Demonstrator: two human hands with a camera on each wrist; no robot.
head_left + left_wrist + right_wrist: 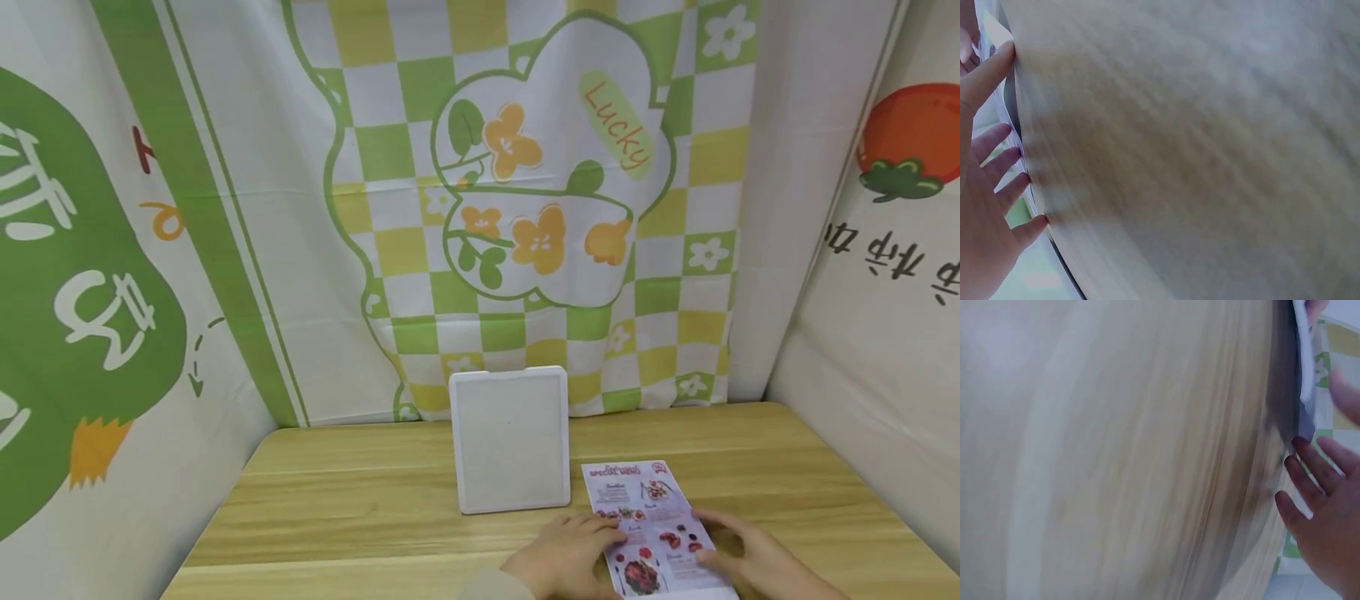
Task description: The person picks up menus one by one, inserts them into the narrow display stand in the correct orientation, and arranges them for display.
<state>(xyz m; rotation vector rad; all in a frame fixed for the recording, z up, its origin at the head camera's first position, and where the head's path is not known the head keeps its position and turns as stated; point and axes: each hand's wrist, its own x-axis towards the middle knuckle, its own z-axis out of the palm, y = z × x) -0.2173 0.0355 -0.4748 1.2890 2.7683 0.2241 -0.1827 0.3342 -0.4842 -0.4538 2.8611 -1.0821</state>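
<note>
A printed menu sheet (pixel 660 517) headed "SPECIAL MENU", with food pictures on it, lies on the wooden table (pixel 360 492) toward the front right. My left hand (pixel 566 550) is at its left edge, fingertips reaching over the print. In the left wrist view the fingers (pixel 1002 164) are spread, their tips at the tabletop. On the other side, my right hand (pixel 750 554) is at the sheet's right edge. The right wrist view shows its fingers (pixel 1316 472) extended beside the paper's edge (pixel 1305 362), thumb apart from them.
A white framed panel (pixel 512 442) stands upright on the table, just left of and behind the menu. Printed cloth hangs (pixel 540 333) behind the table's back edge, with more printed cloth at the left (pixel 217 467) and right (pixel 847 375).
</note>
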